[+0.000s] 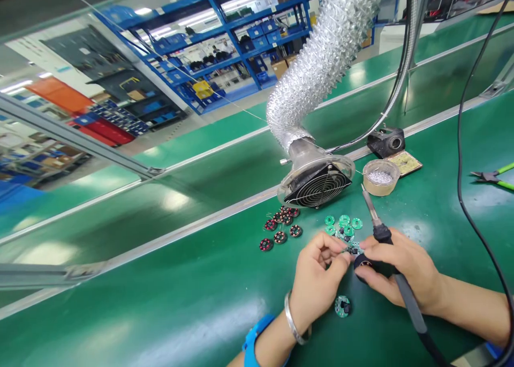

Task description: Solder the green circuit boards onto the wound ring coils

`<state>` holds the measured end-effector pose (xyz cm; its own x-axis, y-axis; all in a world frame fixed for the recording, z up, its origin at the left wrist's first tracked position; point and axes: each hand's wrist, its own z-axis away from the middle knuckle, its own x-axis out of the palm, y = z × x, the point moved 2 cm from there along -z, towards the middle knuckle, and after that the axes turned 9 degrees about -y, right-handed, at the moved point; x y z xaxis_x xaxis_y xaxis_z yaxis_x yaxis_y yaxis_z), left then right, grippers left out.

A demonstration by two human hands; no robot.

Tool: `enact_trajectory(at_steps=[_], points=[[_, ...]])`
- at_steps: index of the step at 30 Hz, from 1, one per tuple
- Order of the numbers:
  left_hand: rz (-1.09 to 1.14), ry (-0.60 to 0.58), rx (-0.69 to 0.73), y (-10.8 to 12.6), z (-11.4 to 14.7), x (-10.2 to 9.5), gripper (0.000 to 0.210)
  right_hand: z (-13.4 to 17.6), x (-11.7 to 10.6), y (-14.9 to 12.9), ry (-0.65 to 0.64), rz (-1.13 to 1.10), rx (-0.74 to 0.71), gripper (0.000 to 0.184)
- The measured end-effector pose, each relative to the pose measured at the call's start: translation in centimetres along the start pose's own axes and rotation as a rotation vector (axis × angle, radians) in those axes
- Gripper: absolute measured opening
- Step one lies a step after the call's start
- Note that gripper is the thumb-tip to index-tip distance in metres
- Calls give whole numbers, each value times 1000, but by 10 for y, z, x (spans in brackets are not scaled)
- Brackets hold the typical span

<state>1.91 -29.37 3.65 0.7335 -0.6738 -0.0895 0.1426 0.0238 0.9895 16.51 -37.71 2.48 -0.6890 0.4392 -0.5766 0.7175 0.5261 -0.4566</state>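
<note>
My left hand (319,276) pinches the edge of a small green circuit board (352,250) between thumb and fingertips. My right hand (409,270) carries a soldering iron (382,233), whose tip points up and away towards the back. The same hand's thumb and forefinger also grip a black round part with copper-coloured windings (363,262), close against the board. Whether the board and the round part touch is hard to make out. Below the hands, a round circuit board with a black component (342,306) lies on the green bench.
Several green round boards (344,221) lie just beyond my hands, with several wound coils (280,237) to their left. A fume extractor (321,187) stands behind. Near it are a tub of solder bits (380,178) and a sponge tray (405,162). Green-handled pliers (492,177) lie right, past a black cable (461,179).
</note>
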Motion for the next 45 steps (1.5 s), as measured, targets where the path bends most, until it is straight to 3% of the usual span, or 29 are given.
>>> enact_trajectory(at_steps=[5,9,16,18,20,23,26,29,33,36,38,40,43,45], points=[[244,-143,-88,9,9,16,18,1,0,-9,-17,-11,-97,26],[149,-123,-38,12,8,16,18,3,-4,-7,-85,-99,-164,34],[27,-120,-19,2,0,14,13,0,-5,5,-116,-101,-127,41],[-154,-86,65,2,1,11,9,-2,-9,12,-114,-51,-67,36],[-375,-93,239,6,6,10,8,-6,-15,18,-68,24,2,31],[-602,-240,514,14,22,19,11,-14,-25,23,22,132,47,27],[-777,-392,683,15,38,37,16,-22,-30,27,79,171,56,19],[-983,-435,780,5,48,65,20,-24,-32,33,83,184,92,16],[-1200,-494,794,-19,58,101,31,-18,-33,38,84,173,96,16],[-1159,-436,913,-26,64,106,18,-14,-33,38,91,148,72,17],[-980,-470,838,-21,61,95,18,-13,-33,37,99,122,57,18],[-655,-448,533,-10,49,75,17,-12,-33,33,108,85,42,20],[-98,-204,-14,4,26,43,7,-12,-32,21,105,23,6,25],[150,-82,-159,9,15,30,21,-11,-29,13,88,-23,-33,29]])
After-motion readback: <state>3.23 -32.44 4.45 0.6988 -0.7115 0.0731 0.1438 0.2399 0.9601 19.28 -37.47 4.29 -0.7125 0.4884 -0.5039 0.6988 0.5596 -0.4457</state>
